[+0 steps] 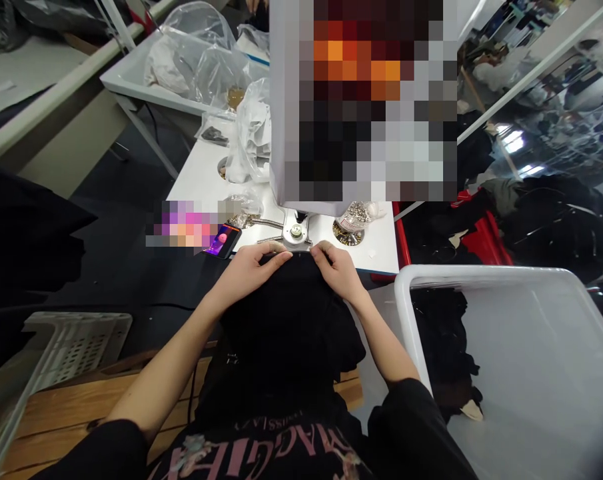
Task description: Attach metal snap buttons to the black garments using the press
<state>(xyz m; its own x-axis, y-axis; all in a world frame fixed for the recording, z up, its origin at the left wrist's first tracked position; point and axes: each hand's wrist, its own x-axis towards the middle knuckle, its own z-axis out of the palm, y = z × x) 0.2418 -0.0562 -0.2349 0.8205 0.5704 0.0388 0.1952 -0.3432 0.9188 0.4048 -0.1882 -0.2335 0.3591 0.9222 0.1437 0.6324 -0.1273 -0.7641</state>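
A piece of black fabric point(288, 313) is stretched by its upper edge between my two hands and hangs down over my lap. My left hand point(256, 267) pinches that edge on the left, thumb on top. On the right, my right hand point(335, 268) grips the same edge between thumb and fingers. Just beyond the edge sits the round metal die point(296, 231) of a press machine point(281, 107), whose large pale housing rises above it. Whether the fabric touches the die, I cannot tell.
A dish of small metal pieces point(348, 233) stands right of the die. Left lie a phone point(224, 240) and plastic bags point(254, 133) on the white table point(196, 177). A big white bin point(521, 333) with dark cloth is at my right, a white plastic crate point(88, 333) at my left.
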